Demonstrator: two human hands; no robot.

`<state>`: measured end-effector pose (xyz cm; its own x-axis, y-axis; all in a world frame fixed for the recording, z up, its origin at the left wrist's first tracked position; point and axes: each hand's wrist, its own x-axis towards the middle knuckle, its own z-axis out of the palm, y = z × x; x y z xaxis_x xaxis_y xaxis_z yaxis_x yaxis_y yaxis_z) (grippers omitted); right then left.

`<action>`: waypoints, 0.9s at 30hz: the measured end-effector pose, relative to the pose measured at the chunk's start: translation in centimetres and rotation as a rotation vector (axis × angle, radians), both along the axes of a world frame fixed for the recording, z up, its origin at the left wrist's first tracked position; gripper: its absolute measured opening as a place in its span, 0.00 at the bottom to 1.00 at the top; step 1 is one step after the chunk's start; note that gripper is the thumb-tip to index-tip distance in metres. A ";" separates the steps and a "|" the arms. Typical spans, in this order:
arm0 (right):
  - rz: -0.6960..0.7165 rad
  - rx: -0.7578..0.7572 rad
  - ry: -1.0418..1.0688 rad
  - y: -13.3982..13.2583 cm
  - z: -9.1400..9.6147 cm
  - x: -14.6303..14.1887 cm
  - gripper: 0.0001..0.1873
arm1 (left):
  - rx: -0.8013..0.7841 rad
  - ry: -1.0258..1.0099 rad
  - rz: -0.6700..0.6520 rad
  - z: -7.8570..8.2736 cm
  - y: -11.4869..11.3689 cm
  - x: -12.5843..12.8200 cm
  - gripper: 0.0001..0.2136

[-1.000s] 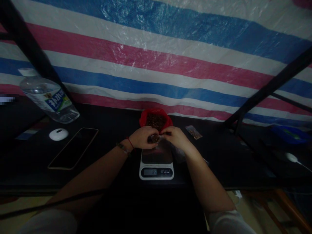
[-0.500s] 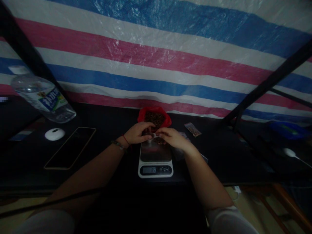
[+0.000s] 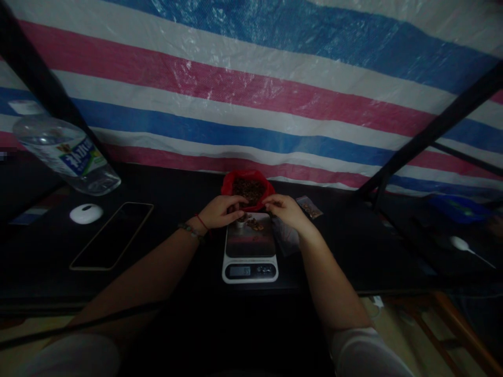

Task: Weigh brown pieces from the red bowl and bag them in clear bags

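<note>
A white kitchen scale (image 3: 250, 248) with a dark metal plate lies before me, its display lit. Small dried brown pieces (image 3: 255, 225) rest on the upper part of the plate, beside a small clear plastic bag (image 3: 240, 224). My left hand (image 3: 227, 211) is pinched at this bag, over the plate's upper left corner. Just right of the plate's far edge, my right hand (image 3: 286, 210) has its fingertips drawn together; what they hold is too small and dark to tell. Behind both hands stands an open red plastic bag (image 3: 247, 189) full of brown dried bits.
A filled clear sachet (image 3: 310, 208) and clear plastic bags (image 3: 286, 238) lie right of the scale. To the left are a phone (image 3: 113, 235), a white computer mouse (image 3: 86, 213) and a water bottle (image 3: 70, 152). A striped tarpaulin (image 3: 251, 94) hangs behind the black table.
My right hand has moved away from the left hand, up and to the right, towards the red bag. More of the brown pieces on the scale now show. The left hand stays about where it was.
</note>
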<state>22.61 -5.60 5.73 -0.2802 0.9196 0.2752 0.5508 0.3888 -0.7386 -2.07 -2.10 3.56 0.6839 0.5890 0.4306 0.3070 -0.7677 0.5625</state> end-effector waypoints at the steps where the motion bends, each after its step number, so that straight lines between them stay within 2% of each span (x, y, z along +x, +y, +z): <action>1: -0.024 0.009 0.000 0.2 0.0 0.4 0.11 | -0.011 0.017 0.007 0.1 -0.1 0.1 0.17; 7: -0.196 0.004 -0.053 -0.1 1.5 2.7 0.15 | -0.031 0.036 0.034 0.1 -0.6 0.6 0.17; 9: -0.250 0.007 -0.147 -1.5 2.1 4.0 0.16 | -0.052 0.019 0.012 0.0 -0.6 0.6 0.17; 12: -0.296 -0.047 -0.384 -4.9 2.3 6.3 0.18 | -0.043 -0.011 0.011 -0.1 -0.4 0.5 0.15; 15: -0.314 -0.123 -0.599 -9.0 1.4 8.1 0.27 | 0.039 -0.074 0.073 -0.3 -0.1 0.5 0.15; 19: -0.294 -0.157 -0.707 -13.0 -0.9 9.0 0.32 | 0.091 -0.120 0.164 -0.6 0.2 0.5 0.16; 22: -0.318 -0.133 -0.700 -13.8 -2.5 9.1 0.33 | 0.097 -0.147 0.198 -0.8 0.2 0.5 0.17; 27: -0.363 -0.119 -0.668 -12.7 -3.7 9.3 0.34 | 0.093 -0.177 0.228 -0.9 0.3 0.4 0.18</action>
<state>31.94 -18.27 2.03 -0.0268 0.9985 0.0473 0.9725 0.0370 -0.2302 -1.66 -1.84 2.69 0.4483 0.6711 0.5905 0.3811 -0.7410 0.5528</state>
